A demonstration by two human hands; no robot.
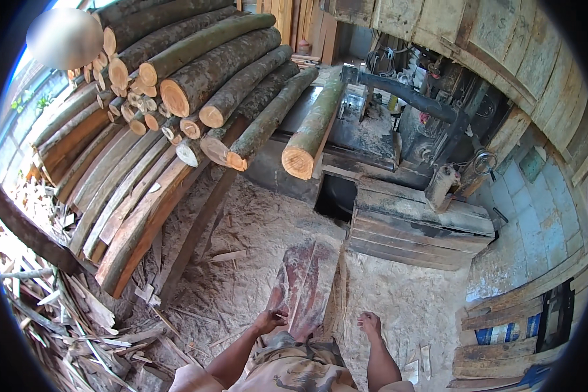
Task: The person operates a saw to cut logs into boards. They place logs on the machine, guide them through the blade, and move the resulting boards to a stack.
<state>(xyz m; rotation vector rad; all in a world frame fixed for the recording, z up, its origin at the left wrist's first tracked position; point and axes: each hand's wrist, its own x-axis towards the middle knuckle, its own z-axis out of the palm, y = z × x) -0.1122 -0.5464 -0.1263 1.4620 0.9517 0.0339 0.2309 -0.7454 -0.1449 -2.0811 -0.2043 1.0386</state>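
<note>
My left hand [270, 321] hangs in front of my body with nothing in it, its fingers loosely bent and apart. To the right, my right hand [370, 325] is also free of any object, fingers slightly curled. Between the two hands, a reddish-brown plank [300, 281] lies on the dusty floor and runs away from me. Ahead, a barked log [315, 134] rests on the bed of a sawing machine [431, 111], its pale cut end facing me. Neither hand touches the log or the machine.
A tall stack of logs [222, 62] fills the left, with slabs [144, 215] leaning below. Wood scraps [78, 326] litter the lower left. A wooden box-like cover [418, 225] stands beside a dark pit [336, 196]. Sawdust covers the floor [398, 294]. Boards [496, 346] line the right side.
</note>
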